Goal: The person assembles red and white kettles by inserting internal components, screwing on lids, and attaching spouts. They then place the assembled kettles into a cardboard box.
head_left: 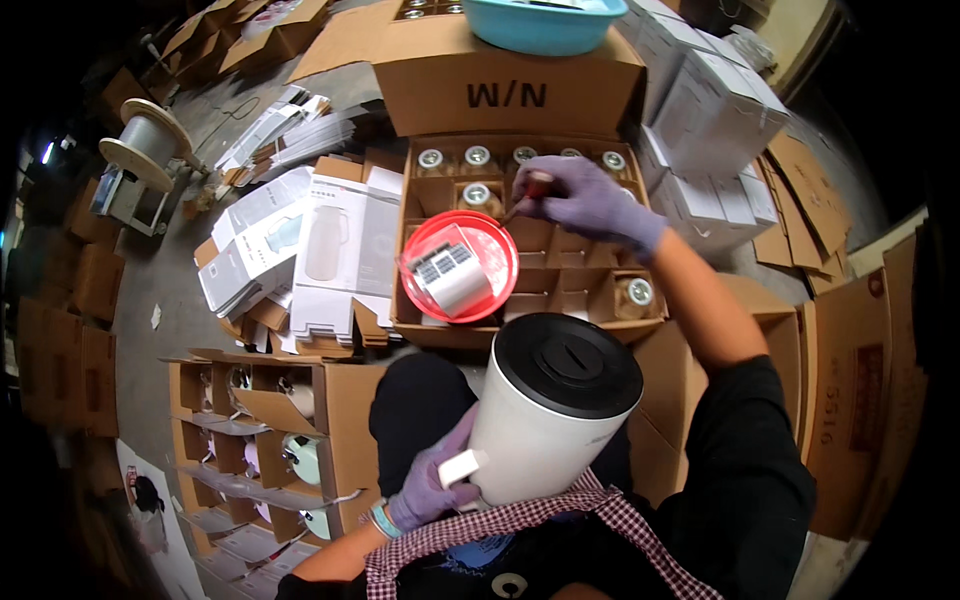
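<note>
My left hand (437, 477), in a purple glove, is closed round the handle of a white jug (545, 440) with a black lid (570, 365). The jug stands tilted against my lap. In my gloved right hand (590, 200), held over the divided carton, is a red-handled screwdriver (538, 186); its thin shaft points down left toward a red round tub (415, 300). A roll of printed labels (455, 275) lies in that tub. The tub rests on the near left part of the carton (530, 325).
Glass bottles (477, 195) with silvery caps stand in several compartments. Behind sits a blue basin (545, 30). Flattened white boxes (335, 235) lie left, above a carton of pastel jugs (300, 455). White boxes (715, 110) are stacked at right; a cable spool (150, 140) stands far left.
</note>
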A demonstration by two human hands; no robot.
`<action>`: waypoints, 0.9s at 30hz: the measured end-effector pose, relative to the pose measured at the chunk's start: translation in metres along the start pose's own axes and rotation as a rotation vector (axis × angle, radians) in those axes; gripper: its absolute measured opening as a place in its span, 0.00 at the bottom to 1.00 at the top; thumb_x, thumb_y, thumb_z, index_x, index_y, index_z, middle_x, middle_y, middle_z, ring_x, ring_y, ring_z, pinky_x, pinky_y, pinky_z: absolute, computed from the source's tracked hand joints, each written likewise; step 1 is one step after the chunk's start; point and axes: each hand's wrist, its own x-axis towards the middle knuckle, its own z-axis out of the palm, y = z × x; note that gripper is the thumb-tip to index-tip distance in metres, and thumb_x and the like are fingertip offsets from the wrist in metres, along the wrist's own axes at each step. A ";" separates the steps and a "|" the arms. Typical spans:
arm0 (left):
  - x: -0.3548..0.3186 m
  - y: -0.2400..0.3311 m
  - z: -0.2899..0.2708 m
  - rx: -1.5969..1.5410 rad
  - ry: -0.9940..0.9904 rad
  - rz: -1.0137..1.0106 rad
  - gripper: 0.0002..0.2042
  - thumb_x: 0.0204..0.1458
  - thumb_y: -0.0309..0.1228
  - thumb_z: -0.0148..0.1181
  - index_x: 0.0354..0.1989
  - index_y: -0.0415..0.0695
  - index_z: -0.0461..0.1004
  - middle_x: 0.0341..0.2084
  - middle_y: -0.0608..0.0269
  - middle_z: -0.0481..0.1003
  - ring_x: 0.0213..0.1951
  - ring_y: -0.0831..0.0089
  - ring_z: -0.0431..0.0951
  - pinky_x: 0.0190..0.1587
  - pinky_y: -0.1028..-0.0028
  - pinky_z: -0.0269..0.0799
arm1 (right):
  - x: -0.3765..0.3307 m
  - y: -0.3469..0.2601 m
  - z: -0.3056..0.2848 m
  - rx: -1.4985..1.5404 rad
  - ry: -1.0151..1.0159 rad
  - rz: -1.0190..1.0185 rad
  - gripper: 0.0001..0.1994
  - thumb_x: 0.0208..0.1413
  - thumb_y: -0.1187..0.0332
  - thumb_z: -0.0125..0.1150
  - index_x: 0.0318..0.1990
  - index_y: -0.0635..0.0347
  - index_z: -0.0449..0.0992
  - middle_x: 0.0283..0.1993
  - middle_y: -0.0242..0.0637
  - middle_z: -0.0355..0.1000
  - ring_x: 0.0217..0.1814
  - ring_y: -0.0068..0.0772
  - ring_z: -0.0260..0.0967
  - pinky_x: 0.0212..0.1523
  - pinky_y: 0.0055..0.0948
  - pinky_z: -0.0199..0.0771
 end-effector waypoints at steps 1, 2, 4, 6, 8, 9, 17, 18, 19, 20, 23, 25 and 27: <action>-0.002 0.001 0.003 -0.076 -0.012 -0.025 0.51 0.43 0.35 0.68 0.74 0.37 0.44 0.69 0.58 0.60 0.67 0.73 0.61 0.69 0.72 0.52 | -0.025 -0.035 -0.008 -0.003 -0.011 -0.109 0.09 0.52 0.66 0.67 0.38 0.59 0.76 0.39 0.40 0.76 0.40 0.40 0.75 0.42 0.36 0.74; -0.003 0.002 0.006 -0.149 -0.040 -0.054 0.51 0.42 0.35 0.67 0.74 0.36 0.44 0.69 0.58 0.60 0.67 0.73 0.61 0.69 0.72 0.51 | -0.055 -0.069 -0.015 -0.011 -0.011 -0.208 0.07 0.54 0.68 0.66 0.37 0.59 0.77 0.42 0.38 0.76 0.43 0.38 0.74 0.44 0.36 0.74; -0.002 -0.003 0.005 -0.179 -0.134 -0.067 0.49 0.42 0.34 0.68 0.73 0.35 0.48 0.68 0.59 0.62 0.65 0.73 0.63 0.68 0.72 0.54 | -0.108 -0.103 -0.032 -0.190 -0.088 -0.487 0.10 0.54 0.61 0.69 0.37 0.55 0.78 0.45 0.36 0.76 0.44 0.38 0.73 0.45 0.37 0.73; 0.001 -0.016 -0.002 -0.146 -0.227 -0.087 0.48 0.40 0.35 0.70 0.71 0.33 0.53 0.67 0.59 0.63 0.63 0.73 0.66 0.66 0.71 0.57 | -0.157 -0.133 -0.040 -0.316 -0.143 -0.548 0.11 0.52 0.64 0.68 0.40 0.55 0.76 0.45 0.37 0.74 0.47 0.44 0.73 0.45 0.39 0.72; 0.008 -0.022 -0.003 -0.037 -0.316 -0.061 0.46 0.39 0.35 0.70 0.70 0.35 0.58 0.65 0.58 0.67 0.61 0.72 0.69 0.65 0.70 0.61 | -0.201 -0.151 -0.033 -0.468 -0.107 -0.506 0.14 0.49 0.61 0.69 0.42 0.53 0.76 0.48 0.36 0.74 0.45 0.42 0.73 0.43 0.40 0.70; 0.010 -0.019 0.002 -0.042 -0.360 -0.098 0.45 0.39 0.34 0.70 0.69 0.35 0.59 0.65 0.58 0.66 0.62 0.72 0.68 0.65 0.70 0.60 | -0.219 -0.159 -0.032 -0.505 -0.085 -0.504 0.14 0.49 0.62 0.69 0.42 0.52 0.76 0.47 0.35 0.74 0.44 0.42 0.73 0.43 0.39 0.70; -0.008 -0.009 0.047 0.319 -0.366 0.249 0.17 0.41 0.35 0.75 0.32 0.33 0.80 0.69 0.42 0.58 0.68 0.52 0.63 0.66 0.65 0.59 | -0.290 -0.211 -0.018 -0.603 -0.263 -0.074 0.09 0.53 0.60 0.63 0.36 0.52 0.74 0.32 0.36 0.75 0.35 0.44 0.76 0.34 0.34 0.72; -0.020 -0.021 0.054 0.414 -0.247 0.362 0.18 0.42 0.38 0.76 0.31 0.35 0.80 0.68 0.38 0.59 0.67 0.47 0.64 0.65 0.63 0.61 | -0.295 -0.200 -0.015 -0.393 -0.171 0.281 0.13 0.55 0.58 0.64 0.34 0.58 0.74 0.25 0.35 0.73 0.28 0.40 0.74 0.32 0.30 0.72; -0.031 -0.027 0.069 0.526 -0.146 0.461 0.18 0.42 0.40 0.76 0.31 0.35 0.80 0.67 0.38 0.60 0.65 0.44 0.65 0.64 0.63 0.62 | -0.306 -0.174 -0.008 -0.090 -0.071 0.610 0.15 0.57 0.57 0.63 0.31 0.60 0.74 0.22 0.33 0.71 0.26 0.34 0.73 0.30 0.27 0.72; -0.043 -0.030 0.081 0.636 -0.031 0.554 0.19 0.43 0.41 0.76 0.30 0.36 0.80 0.65 0.37 0.61 0.64 0.42 0.66 0.63 0.62 0.64 | -0.315 -0.151 -0.001 0.237 0.022 0.915 0.17 0.58 0.55 0.62 0.29 0.61 0.74 0.20 0.31 0.70 0.25 0.28 0.71 0.29 0.25 0.71; -0.052 -0.017 0.083 0.740 0.036 0.471 0.19 0.44 0.42 0.74 0.30 0.36 0.80 0.63 0.39 0.64 0.62 0.43 0.68 0.61 0.63 0.67 | -0.320 -0.143 0.008 0.537 0.110 1.047 0.19 0.59 0.53 0.62 0.27 0.61 0.75 0.21 0.29 0.68 0.25 0.19 0.68 0.25 0.21 0.69; -0.056 -0.019 0.071 0.607 0.049 0.381 0.17 0.42 0.39 0.76 0.32 0.37 0.81 0.68 0.40 0.59 0.66 0.54 0.66 0.63 0.65 0.64 | -0.306 -0.162 -0.001 0.390 0.107 0.856 0.17 0.60 0.55 0.61 0.30 0.60 0.74 0.22 0.29 0.69 0.22 0.20 0.67 0.24 0.21 0.69; -0.059 -0.020 0.055 0.486 0.023 0.332 0.18 0.42 0.40 0.76 0.31 0.37 0.81 0.69 0.40 0.58 0.67 0.55 0.66 0.63 0.65 0.64 | -0.296 -0.172 -0.008 0.080 0.074 0.322 0.10 0.58 0.63 0.62 0.35 0.60 0.73 0.26 0.33 0.72 0.26 0.26 0.71 0.28 0.24 0.71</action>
